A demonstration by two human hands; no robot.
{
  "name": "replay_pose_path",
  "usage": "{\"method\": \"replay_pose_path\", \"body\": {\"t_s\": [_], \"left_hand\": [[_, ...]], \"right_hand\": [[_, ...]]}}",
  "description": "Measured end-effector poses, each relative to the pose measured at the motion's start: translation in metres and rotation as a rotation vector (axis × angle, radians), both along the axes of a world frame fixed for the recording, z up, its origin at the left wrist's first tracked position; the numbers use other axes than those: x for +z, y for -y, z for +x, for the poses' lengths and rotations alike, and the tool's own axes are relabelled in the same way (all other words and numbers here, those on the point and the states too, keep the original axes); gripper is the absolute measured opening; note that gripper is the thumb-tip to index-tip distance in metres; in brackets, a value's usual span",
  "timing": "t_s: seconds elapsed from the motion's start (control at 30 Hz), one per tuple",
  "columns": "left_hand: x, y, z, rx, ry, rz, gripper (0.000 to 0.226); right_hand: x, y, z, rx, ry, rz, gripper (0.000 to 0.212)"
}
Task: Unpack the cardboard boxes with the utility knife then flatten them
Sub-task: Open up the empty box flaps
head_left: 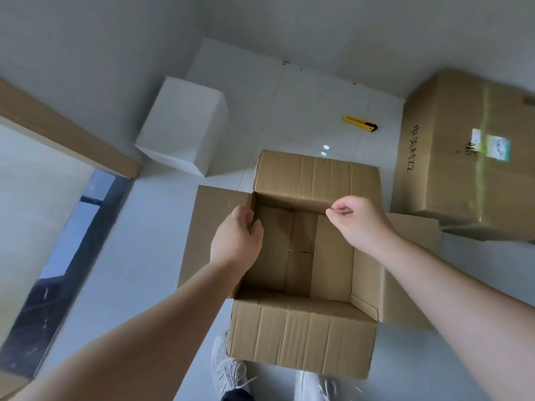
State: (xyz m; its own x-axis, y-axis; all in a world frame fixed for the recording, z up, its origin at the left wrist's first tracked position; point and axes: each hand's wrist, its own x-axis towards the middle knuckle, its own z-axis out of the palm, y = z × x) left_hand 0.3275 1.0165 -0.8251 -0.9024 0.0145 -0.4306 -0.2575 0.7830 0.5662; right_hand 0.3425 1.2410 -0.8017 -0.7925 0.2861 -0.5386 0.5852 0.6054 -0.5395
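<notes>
A single wide-angle view from a camera worn on the person's head. It looks forward and steeply down at the floor point(162, 227), close above an open cardboard box point(304, 328). Both forearms reach in from the bottom corners, and straight edges bow near the frame's borders.
</notes>
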Motion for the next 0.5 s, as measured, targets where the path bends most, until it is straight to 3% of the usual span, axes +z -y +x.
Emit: {"method": "replay_pose_path", "body": {"t_s": [0.23, 0.37, 0.5], "left_hand": [[-0.025, -0.013, 0.028, 0.155, 0.089, -0.081, 0.027], [-0.053, -0.064, 0.041, 0.243, 0.097, -0.142, 0.028], [-0.082, -0.127, 0.052, 0.393, 0.077, -0.151, 0.027]], "right_hand": [[-0.031, -0.022, -0.031, 0.173, 0.016, 0.005, 0.015], [-0.077, -0.055, -0.06, 0.277, 0.002, -0.017, 0.022], [-0.115, -0.091, -0.065, 0.511, 0.009, -0.032, 0.03]]}}
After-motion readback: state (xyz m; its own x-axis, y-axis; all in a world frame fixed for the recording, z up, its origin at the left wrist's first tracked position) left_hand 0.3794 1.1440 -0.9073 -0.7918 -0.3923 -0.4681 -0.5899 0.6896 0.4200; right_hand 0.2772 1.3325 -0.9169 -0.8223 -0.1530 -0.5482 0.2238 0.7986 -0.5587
